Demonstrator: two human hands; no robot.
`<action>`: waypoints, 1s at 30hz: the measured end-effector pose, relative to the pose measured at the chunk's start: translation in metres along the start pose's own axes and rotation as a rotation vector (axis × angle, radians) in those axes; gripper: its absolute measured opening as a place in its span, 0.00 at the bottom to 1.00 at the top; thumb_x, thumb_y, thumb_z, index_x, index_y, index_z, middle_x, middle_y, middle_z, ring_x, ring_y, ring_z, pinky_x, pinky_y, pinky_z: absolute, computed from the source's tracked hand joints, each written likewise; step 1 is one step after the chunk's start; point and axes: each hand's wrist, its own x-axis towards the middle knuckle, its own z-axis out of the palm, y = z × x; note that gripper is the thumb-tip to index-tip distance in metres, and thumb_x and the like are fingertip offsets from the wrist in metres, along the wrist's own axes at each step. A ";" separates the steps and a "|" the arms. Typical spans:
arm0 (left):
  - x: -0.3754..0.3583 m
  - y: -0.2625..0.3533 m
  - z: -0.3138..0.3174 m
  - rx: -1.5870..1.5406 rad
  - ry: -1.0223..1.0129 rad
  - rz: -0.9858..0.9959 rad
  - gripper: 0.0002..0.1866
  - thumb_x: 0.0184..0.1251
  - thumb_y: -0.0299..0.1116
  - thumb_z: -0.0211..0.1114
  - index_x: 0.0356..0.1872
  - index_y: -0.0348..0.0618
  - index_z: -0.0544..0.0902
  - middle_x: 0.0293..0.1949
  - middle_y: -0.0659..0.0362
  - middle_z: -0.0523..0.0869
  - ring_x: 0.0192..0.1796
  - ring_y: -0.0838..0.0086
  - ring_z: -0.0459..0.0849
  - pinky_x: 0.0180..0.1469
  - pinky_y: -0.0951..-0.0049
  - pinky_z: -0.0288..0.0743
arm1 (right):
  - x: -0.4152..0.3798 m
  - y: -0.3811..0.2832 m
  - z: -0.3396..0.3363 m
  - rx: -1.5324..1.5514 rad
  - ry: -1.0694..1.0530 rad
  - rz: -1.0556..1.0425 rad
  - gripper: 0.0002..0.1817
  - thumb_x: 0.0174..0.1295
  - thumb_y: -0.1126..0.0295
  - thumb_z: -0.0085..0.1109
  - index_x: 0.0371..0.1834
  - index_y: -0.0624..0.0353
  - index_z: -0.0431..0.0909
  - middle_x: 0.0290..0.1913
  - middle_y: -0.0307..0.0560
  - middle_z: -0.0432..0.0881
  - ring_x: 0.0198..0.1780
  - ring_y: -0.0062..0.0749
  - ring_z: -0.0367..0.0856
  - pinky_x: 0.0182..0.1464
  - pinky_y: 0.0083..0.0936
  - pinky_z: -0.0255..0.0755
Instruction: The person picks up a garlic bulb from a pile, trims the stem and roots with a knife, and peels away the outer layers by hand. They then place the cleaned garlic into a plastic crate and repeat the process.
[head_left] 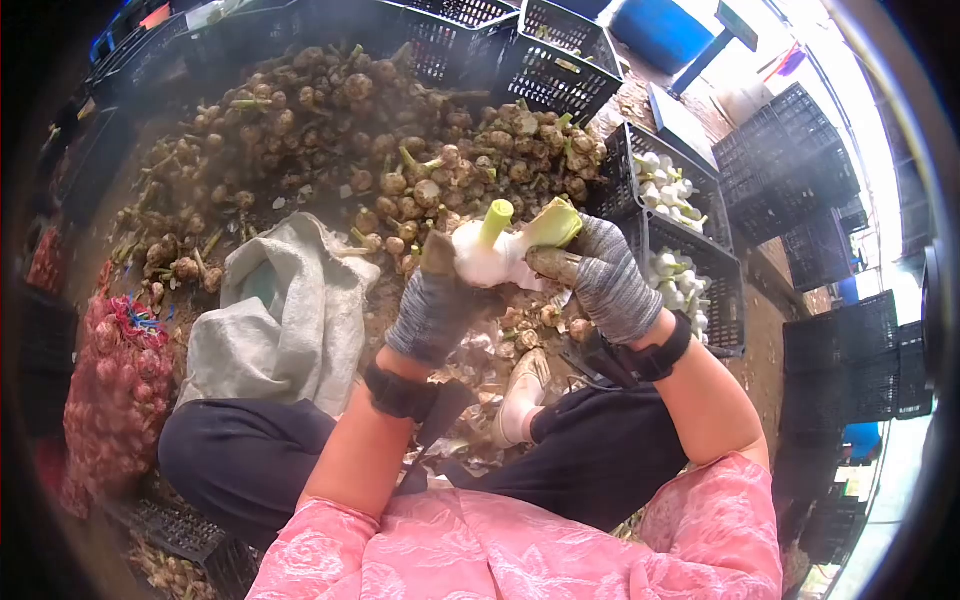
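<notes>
two gloved hands, left hand (pixel 432 308) and right hand (pixel 610 280), each grip a peeled white garlic bulb (pixel 487 255) just in front of the dirty garlic heap (pixel 380 140). the grip looks awkward; a bulb could slip into the loose skins below.

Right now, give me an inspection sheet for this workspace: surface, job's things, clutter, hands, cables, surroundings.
Surface: dirt ground, strewn with papery skins.
Job's things: peeled white garlic bulb with cut green stalks, held in both hands; unpeeled garlic pile ahead; crate of peeled garlic at right.
Clutter: grey cloth sack; red mesh bag of bulbs at left.
Hands: gloved left hand and gloved right hand both grip the bulb.
Cables: nothing seen.
Surroundings: stacked black crates, blue barrel.
</notes>
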 end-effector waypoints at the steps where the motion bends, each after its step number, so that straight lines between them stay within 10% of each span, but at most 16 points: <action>1: 0.001 0.000 0.003 0.263 0.031 0.093 0.21 0.60 0.45 0.60 0.47 0.41 0.72 0.32 0.57 0.80 0.29 0.78 0.79 0.26 0.81 0.73 | 0.001 0.001 0.001 -0.028 0.007 -0.019 0.12 0.50 0.73 0.62 0.38 0.64 0.78 0.31 0.39 0.80 0.33 0.16 0.76 0.36 0.16 0.70; 2: -0.007 -0.007 0.006 -0.052 0.157 0.123 0.20 0.59 0.31 0.61 0.51 0.43 0.68 0.40 0.56 0.77 0.37 0.76 0.78 0.31 0.81 0.75 | 0.000 -0.002 0.003 -0.013 -0.009 -0.029 0.12 0.50 0.73 0.61 0.38 0.64 0.77 0.31 0.39 0.80 0.32 0.18 0.76 0.35 0.16 0.70; 7: -0.006 -0.007 0.000 -0.003 0.253 0.090 0.25 0.55 0.33 0.62 0.53 0.43 0.63 0.39 0.56 0.76 0.39 0.75 0.78 0.33 0.80 0.77 | 0.004 -0.003 -0.008 0.201 0.043 0.048 0.11 0.51 0.74 0.57 0.38 0.64 0.76 0.32 0.42 0.80 0.31 0.21 0.77 0.34 0.17 0.72; 10: -0.009 0.002 -0.006 -0.078 -0.138 0.127 0.29 0.50 0.34 0.65 0.53 0.39 0.64 0.37 0.56 0.78 0.41 0.73 0.78 0.38 0.75 0.78 | 0.009 0.002 -0.027 0.258 0.120 0.040 0.13 0.51 0.74 0.56 0.40 0.65 0.73 0.32 0.43 0.79 0.34 0.23 0.79 0.35 0.18 0.74; 15: -0.012 -0.008 -0.017 -0.203 -0.198 0.067 0.34 0.50 0.34 0.65 0.60 0.40 0.62 0.44 0.57 0.78 0.44 0.72 0.78 0.45 0.72 0.76 | 0.008 -0.014 -0.029 0.378 0.170 -0.089 0.11 0.53 0.73 0.56 0.39 0.64 0.74 0.30 0.42 0.78 0.34 0.25 0.78 0.39 0.20 0.75; 19: -0.010 0.008 -0.011 -0.136 -0.002 0.159 0.32 0.49 0.30 0.66 0.57 0.42 0.64 0.48 0.56 0.76 0.48 0.71 0.77 0.49 0.73 0.75 | -0.001 -0.009 -0.014 -0.844 -0.359 -0.176 0.22 0.41 0.68 0.71 0.41 0.59 0.75 0.34 0.41 0.82 0.34 0.21 0.78 0.39 0.20 0.73; 21: -0.008 0.002 -0.016 0.064 0.131 0.252 0.33 0.46 0.30 0.69 0.57 0.43 0.65 0.48 0.56 0.76 0.48 0.71 0.77 0.49 0.73 0.74 | -0.011 -0.009 -0.004 -0.836 -0.417 -0.077 0.26 0.39 0.65 0.72 0.43 0.58 0.75 0.30 0.43 0.80 0.30 0.26 0.77 0.36 0.22 0.72; 25: -0.009 0.002 -0.006 0.034 0.005 0.364 0.35 0.45 0.34 0.72 0.56 0.41 0.65 0.48 0.58 0.75 0.50 0.71 0.75 0.52 0.72 0.73 | -0.009 -0.021 0.003 -0.706 0.061 -0.340 0.16 0.44 0.62 0.68 0.33 0.58 0.79 0.27 0.45 0.78 0.26 0.32 0.77 0.30 0.25 0.72; 30: -0.011 -0.001 0.010 0.225 0.140 0.399 0.37 0.41 0.37 0.75 0.54 0.42 0.67 0.48 0.58 0.75 0.51 0.72 0.74 0.54 0.72 0.69 | -0.017 -0.025 0.015 -1.123 0.149 -0.614 0.10 0.46 0.71 0.63 0.33 0.59 0.78 0.27 0.47 0.77 0.25 0.37 0.77 0.28 0.27 0.71</action>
